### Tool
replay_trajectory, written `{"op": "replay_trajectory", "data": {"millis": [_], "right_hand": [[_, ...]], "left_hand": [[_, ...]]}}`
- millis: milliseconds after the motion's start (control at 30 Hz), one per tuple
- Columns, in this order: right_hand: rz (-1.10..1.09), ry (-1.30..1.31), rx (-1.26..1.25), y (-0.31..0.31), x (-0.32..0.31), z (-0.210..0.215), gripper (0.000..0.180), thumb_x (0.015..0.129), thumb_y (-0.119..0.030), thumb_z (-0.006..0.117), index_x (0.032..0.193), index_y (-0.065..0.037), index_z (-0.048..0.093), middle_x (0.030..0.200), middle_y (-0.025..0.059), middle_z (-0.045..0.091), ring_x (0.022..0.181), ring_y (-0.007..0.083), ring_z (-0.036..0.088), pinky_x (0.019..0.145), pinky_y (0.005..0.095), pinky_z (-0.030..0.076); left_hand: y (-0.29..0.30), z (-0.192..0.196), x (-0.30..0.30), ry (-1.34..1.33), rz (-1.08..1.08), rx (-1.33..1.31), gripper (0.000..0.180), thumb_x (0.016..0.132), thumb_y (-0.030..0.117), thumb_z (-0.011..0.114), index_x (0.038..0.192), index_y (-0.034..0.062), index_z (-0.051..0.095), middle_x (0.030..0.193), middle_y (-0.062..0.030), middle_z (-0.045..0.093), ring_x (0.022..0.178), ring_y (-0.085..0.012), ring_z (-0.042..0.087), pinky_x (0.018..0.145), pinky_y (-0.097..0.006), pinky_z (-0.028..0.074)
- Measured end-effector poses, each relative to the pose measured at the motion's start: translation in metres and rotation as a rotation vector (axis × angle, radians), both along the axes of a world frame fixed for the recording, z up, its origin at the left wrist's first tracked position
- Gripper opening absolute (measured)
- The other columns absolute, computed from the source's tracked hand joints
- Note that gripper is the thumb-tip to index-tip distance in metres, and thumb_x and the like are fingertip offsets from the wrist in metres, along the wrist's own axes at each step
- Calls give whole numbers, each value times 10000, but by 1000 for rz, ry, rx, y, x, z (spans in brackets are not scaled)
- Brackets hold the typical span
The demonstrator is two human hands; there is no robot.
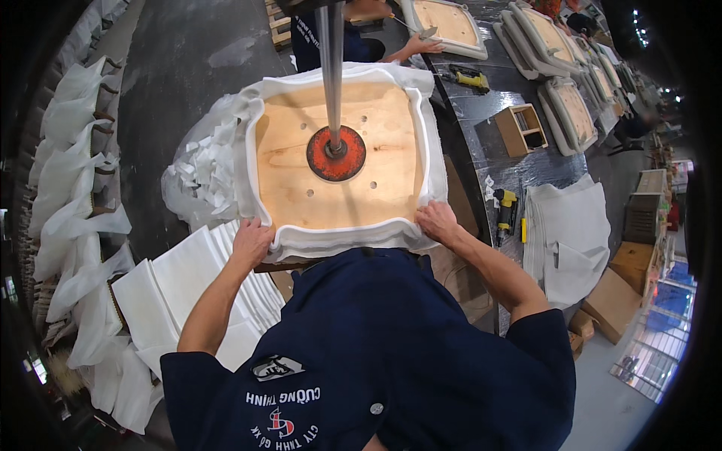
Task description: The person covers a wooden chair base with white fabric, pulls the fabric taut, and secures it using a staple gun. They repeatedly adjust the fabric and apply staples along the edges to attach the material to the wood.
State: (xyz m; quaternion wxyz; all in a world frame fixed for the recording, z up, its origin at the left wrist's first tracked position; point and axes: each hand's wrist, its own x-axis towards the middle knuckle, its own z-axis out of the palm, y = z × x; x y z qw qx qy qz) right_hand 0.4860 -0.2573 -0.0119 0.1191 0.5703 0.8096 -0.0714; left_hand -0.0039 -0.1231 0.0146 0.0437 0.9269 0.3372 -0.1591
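In front of me lies a plywood seat board [289, 184] with white padding [346, 240] turned up around its edges. A round red press plate [320, 154] on a vertical metal rod [331, 68] bears on the board's middle. At the near left corner my left hand [254, 239] is closed on the padding's edge. My right hand [436, 221] pinches the padding at the near right corner. Several small holes show in the board around the press plate.
White foam sheets [188, 278] are stacked at left, below a plastic bag of scraps [207, 169]. The right-hand table holds a staple gun [505, 207], another yellow-black tool [470, 77], a wooden box [520, 129], white sheets [568, 229] and padded seats [568, 113]. A co-worker's hand [421, 45] is beyond.
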Motion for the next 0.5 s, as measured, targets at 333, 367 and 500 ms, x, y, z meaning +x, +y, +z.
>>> {"op": "replay_trajectory", "data": {"millis": [333,367,500], "right_hand": [[-492,158,-627,-131,40,132,232,728,-120,664,937,-168,755,1065,144,713,1071,387,632,928,500,524],[-465,269,-469,-124,31,124,251,705,-93,666,934,-154,750,1136,153,687,1134,397,598,962,492,508],[-318,621,-53,-59,-18,107,321,615,11,662,909,-98,726,1379,187,558,1316,434,480,1062,467,452]], "left_hand": [[-141,64,-109,168,386,-721,281,784,153,651,1038,136,770,1131,-149,693,1124,-363,619,927,-506,488],[-150,56,-116,105,483,-623,271,774,134,659,1021,135,769,1157,-149,678,1144,-365,600,936,-506,481],[-104,61,-54,-415,320,-230,213,675,46,728,880,104,716,1159,-127,621,1102,-357,571,929,-482,474]]}}
